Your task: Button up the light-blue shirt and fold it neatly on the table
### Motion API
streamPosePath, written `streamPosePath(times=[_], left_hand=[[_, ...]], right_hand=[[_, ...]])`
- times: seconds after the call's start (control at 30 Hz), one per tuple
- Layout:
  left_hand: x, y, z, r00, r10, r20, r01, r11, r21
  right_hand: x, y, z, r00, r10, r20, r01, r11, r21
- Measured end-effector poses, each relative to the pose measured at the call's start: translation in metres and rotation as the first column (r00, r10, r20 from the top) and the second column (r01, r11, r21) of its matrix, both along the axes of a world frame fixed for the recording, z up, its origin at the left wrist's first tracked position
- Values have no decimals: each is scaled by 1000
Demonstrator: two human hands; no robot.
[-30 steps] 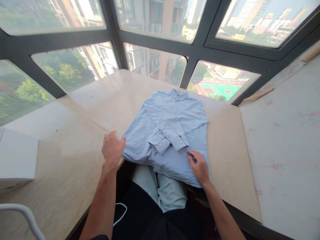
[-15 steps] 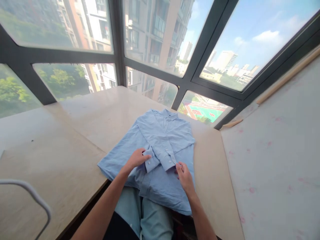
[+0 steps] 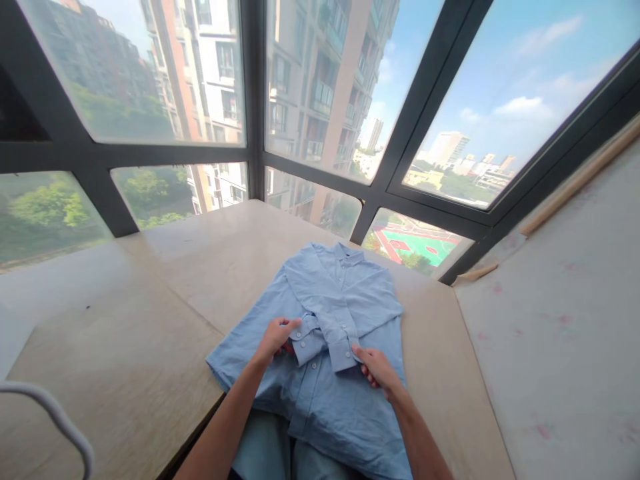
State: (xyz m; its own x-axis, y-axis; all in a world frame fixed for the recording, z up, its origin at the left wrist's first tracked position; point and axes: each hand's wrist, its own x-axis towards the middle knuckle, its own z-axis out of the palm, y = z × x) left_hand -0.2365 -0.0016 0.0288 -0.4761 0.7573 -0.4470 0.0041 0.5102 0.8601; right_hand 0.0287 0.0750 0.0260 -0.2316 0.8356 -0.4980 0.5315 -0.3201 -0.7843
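Hands [image 3: 325,350] rest on shirt [image 3: 345,293] cuffs.

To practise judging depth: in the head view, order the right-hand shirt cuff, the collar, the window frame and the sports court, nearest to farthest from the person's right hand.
From the right hand:
1. Cuff, at the fingers.
2. Collar, straight ahead.
3. Window frame, behind the collar.
4. Sports court, outside, beyond the glass.
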Motion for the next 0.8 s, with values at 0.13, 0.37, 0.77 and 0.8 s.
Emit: streamPosePath(times=[0.13,0.37,0.77,0.8], left_hand=[[-10,0,2,996,-71,58,66,995,80],[-11,3,-3,984,157,80,-165,981,104],[0,54,10,991,-124,56,124,992,0],[1,56,11,983,-141,118,141,990,7]], right_hand=[[-3,1,26,929,-116,-352,103,993,-56],[-2,-23,21,583,-430,-689,227,901,-370],[-8,-40,16,457,-493,-740,180,866,-466],[-13,-44,21,418,-510,-752,156,856,-493]])
